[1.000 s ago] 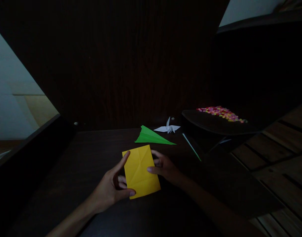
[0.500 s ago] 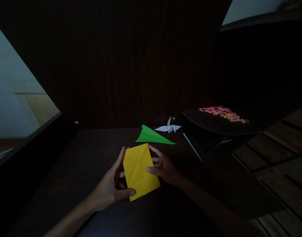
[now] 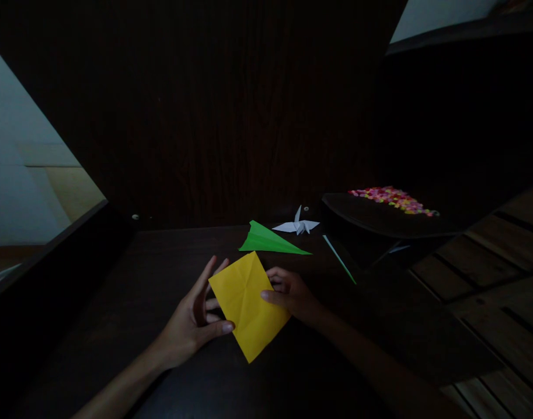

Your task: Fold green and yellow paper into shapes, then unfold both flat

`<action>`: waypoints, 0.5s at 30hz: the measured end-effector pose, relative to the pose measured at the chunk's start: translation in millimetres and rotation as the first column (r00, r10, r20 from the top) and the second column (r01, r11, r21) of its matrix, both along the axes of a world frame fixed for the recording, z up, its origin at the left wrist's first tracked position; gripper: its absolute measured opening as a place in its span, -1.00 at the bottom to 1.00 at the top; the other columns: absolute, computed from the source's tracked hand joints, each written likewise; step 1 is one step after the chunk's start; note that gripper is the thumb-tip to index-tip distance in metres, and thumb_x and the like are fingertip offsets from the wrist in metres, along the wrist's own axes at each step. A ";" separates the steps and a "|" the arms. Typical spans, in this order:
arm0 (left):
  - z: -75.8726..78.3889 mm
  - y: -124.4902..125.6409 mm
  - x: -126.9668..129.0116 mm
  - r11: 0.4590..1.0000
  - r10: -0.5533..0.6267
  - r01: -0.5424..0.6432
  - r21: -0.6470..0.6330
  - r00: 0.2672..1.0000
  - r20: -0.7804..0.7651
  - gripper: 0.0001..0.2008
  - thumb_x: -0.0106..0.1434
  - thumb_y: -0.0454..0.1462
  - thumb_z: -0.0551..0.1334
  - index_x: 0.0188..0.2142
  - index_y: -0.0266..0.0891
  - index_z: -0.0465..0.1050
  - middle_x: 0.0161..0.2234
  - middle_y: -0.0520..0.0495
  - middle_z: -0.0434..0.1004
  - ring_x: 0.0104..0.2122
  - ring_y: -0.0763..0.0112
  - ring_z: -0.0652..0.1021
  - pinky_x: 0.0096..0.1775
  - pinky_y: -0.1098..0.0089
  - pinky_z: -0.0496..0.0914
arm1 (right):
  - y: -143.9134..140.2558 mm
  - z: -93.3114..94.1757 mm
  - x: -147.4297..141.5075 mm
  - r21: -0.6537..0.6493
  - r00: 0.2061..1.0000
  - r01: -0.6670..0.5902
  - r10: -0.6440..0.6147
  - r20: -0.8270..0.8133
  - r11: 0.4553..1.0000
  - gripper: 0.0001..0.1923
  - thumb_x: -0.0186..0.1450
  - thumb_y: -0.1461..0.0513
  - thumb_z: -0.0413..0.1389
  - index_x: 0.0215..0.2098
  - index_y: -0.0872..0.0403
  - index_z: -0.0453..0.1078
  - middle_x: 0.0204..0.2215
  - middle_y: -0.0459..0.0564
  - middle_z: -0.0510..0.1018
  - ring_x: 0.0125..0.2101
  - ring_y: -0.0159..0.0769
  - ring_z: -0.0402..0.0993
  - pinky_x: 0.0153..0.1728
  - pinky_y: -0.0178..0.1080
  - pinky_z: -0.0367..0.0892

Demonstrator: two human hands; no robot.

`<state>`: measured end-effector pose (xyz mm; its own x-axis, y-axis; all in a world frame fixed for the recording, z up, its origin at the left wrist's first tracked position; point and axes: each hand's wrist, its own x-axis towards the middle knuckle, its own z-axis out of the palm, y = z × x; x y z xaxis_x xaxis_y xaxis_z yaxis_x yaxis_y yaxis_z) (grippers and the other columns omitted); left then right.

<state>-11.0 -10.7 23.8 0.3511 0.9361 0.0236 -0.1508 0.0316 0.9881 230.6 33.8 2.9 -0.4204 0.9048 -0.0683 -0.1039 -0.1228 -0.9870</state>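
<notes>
Item under handling: a yellow paper [image 3: 251, 317], held up in front of the person, above the table [image 3: 174, 262], one corner pointing down toward the person. Creases cross its face.

The right hand [image 3: 297, 297] pinches the paper by its right side, thumb flat on the face, other fingers behind. The left hand [image 3: 183, 329] is spread at the opposite edge, its thumb beside that edge and its upper fingers clear of the paper; whether it bears any load cannot be told.

Assessment of handling: the right pinch appears to be the main support and should be kept firm but flat, since a hard thumb could dent the sheet. The left hand serves best as a light guide along the edge, leaving the corners unbent. Turning should be done by the edges, so that the creases remain crisp.

Surroundings: a green folded paper [image 3: 269, 240] lies just beyond the yellow one, with a white paper bird [image 3: 297, 226] behind it and a thin strip [image 3: 340, 260] to the right. These are best left unbrushed by the knuckles.
</notes>
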 end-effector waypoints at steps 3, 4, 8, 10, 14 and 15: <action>-1.1 1.5 -2.0 1.000 -0.004 0.004 -0.008 1.000 -0.009 0.04 0.08 -0.36 0.46 0.37 0.21 -0.11 0.42 -0.28 -0.19 -0.10 0.13 0.59 -0.27 0.30 0.58 | -0.5 0.6 -0.4 -0.022 0.999 0.010 -0.009 0.044 1.000 -0.70 0.07 0.10 0.33 -0.34 0.09 0.43 -0.38 -0.05 0.59 -0.39 -0.26 0.52 -0.34 -0.24 0.35; -2.2 2.1 -2.9 1.000 -0.001 0.001 -0.009 1.000 -0.012 0.02 0.08 -0.36 0.46 0.36 0.18 -0.08 0.41 -0.29 -0.14 -0.12 0.16 0.60 -0.25 0.28 0.58 | -0.3 0.9 -0.3 0.001 0.998 0.015 -0.015 0.058 1.000 -0.72 0.08 0.09 0.33 -0.38 0.09 0.44 -0.40 -0.05 0.57 -0.41 -0.27 0.51 -0.35 -0.24 0.34; -6.7 4.9 -5.5 1.000 0.015 -0.015 0.004 0.999 -0.029 -0.07 0.08 -0.33 0.47 0.33 0.08 0.03 0.32 -0.29 0.13 -0.12 0.17 0.60 -0.17 0.20 0.55 | 1.3 3.0 0.3 0.160 0.998 0.011 -0.020 0.059 0.987 -0.75 0.09 0.08 0.32 -0.46 0.09 0.46 -0.38 -0.05 0.54 -0.36 -0.26 0.47 -0.32 -0.24 0.32; -7.5 5.9 -6.5 0.999 0.026 -0.024 0.038 0.998 -0.054 -0.11 0.05 -0.31 0.49 0.29 0.03 0.11 0.26 -0.24 0.25 -0.10 0.17 0.59 -0.11 0.15 0.53 | 1.9 4.1 1.1 0.181 1.000 0.002 -0.006 0.021 0.984 -0.75 0.09 0.08 0.32 -0.48 0.08 0.47 -0.35 -0.04 0.54 -0.32 -0.25 0.47 -0.28 -0.23 0.33; -5.7 7.3 -9.0 0.989 0.074 -0.046 0.140 0.977 -0.200 -0.27 0.00 -0.22 0.51 0.17 -0.09 0.34 0.10 -0.19 0.45 -0.14 0.20 0.57 -0.06 0.11 0.50 | 2.0 5.8 3.6 0.210 1.000 -0.013 0.009 0.019 0.978 -0.73 0.09 0.06 0.34 -0.52 0.07 0.48 -0.18 0.03 0.56 -0.19 -0.17 0.49 -0.17 -0.15 0.35; -5.0 7.8 -9.6 0.984 0.093 -0.051 0.173 0.965 -0.244 -0.30 0.00 -0.20 0.51 0.15 -0.10 0.37 0.06 -0.18 0.48 -0.14 0.18 0.56 -0.06 0.12 0.49 | 2.0 6.3 4.2 0.227 0.999 -0.020 0.013 0.029 0.974 -0.72 0.09 0.05 0.35 -0.53 0.07 0.48 -0.12 0.05 0.55 -0.14 -0.14 0.49 -0.11 -0.12 0.34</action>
<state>-20.7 -2.9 18.8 0.2975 0.9496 0.0991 0.1062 -0.1361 0.9850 234.9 35.7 9.3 -0.4363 0.8908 0.1269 -0.0766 0.1037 -0.9917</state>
